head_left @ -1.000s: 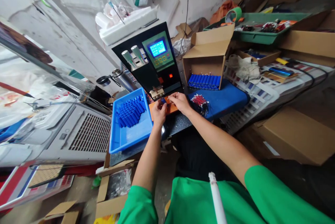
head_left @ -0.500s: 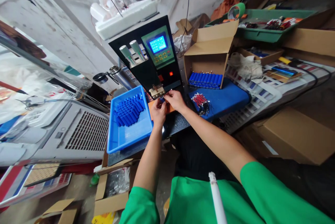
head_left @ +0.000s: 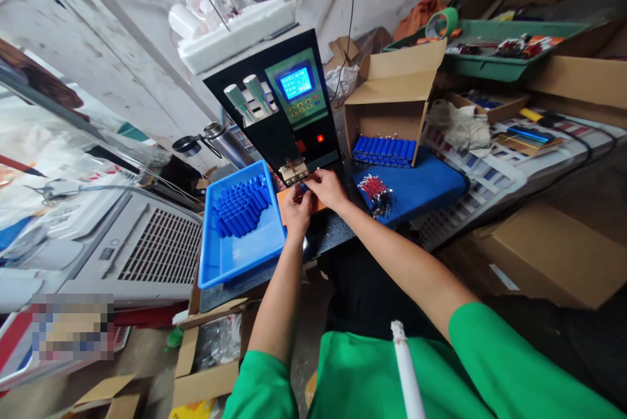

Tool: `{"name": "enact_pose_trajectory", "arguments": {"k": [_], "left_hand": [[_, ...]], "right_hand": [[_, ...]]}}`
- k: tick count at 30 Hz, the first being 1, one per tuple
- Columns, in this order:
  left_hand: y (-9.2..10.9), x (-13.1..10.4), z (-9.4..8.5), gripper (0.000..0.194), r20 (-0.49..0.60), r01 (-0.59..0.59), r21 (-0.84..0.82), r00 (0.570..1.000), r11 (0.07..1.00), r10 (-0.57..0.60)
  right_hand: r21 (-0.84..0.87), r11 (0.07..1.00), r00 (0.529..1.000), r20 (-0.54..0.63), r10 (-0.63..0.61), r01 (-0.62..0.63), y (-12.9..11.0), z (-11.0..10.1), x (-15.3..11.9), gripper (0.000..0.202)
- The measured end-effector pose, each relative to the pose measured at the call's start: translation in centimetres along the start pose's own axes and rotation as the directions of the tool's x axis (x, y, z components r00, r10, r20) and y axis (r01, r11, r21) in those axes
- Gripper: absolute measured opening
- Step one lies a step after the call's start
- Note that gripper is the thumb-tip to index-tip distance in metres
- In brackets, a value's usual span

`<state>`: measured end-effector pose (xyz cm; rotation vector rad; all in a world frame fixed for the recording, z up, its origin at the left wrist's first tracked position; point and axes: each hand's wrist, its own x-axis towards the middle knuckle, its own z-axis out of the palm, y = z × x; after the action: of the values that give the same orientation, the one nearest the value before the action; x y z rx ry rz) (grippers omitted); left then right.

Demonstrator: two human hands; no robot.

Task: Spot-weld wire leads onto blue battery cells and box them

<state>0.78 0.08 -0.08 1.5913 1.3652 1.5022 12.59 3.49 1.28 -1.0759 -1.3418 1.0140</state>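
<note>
Left hand: the left hand (head_left: 296, 209) rests on an orange pad (head_left: 289, 200) at the front of the bench, fingers curled round a small blue cell (head_left: 304, 188) that shows only as a sliver between the two hands.
Right hand: the right hand (head_left: 329, 188) meets the left from the other side, fingertips pinched on the same small blue cell; the exact hold is largely hidden by the knuckles.
Held item, position: the cell sits just below the metal electrode head (head_left: 292, 172) of the welding machine (head_left: 279, 112); whether it touches the electrodes cannot be told.
Machine: black upright front panel, tilted in this view, with a lit blue screen (head_left: 296, 83), a small red light (head_left: 320, 138) and two grey cylinders (head_left: 249, 100) on the upper left.
Blue tray (head_left: 230, 262): directly left of the hands, holding a heap of blue cells (head_left: 241, 206) in its far half.
Wired parts (head_left: 376, 192): a bundle with red and black leads, lying on a blue mat (head_left: 421, 187) just right of the right hand.
Open carton (head_left: 392, 96): on its side behind the mat, a row of blue cells (head_left: 385, 149) stacked at its mouth.
Green tray (head_left: 482, 47): far right at the back, holding small mixed parts.
White block (head_left: 235, 34): foam piece on top of the machine.
Grey unit (head_left: 142, 256): louvred casing to the left, below the bench.
</note>
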Motion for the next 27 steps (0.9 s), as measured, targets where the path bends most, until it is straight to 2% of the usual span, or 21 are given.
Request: {"name": "enact_pose_trajectory", "arguments": {"k": [15, 22, 27], "left_hand": [[0.1, -0.1, 0.0, 0.027, -0.009, 0.003, 0.004, 1.000, 1.000, -0.003], [0.4, -0.1, 0.0, 0.028, -0.011, 0.014, 0.026, 1.000, 1.000, -0.014], [0.1, -0.1, 0.1, 0.028, -0.013, 0.022, 0.023, 1.000, 0.999, -0.022]], "right_hand": [[0.003, 0.999, 0.999, 0.000, -0.034, 0.034, 0.5, 0.1, 0.2, 0.013], [0.064, 0.995, 0.997, 0.008, -0.072, 0.072, 1.1, 0.3, 0.5, 0.014], [0.021, 0.998, 0.998, 0.019, -0.060, 0.059, 1.3, -0.1, 0.2, 0.016]]}}
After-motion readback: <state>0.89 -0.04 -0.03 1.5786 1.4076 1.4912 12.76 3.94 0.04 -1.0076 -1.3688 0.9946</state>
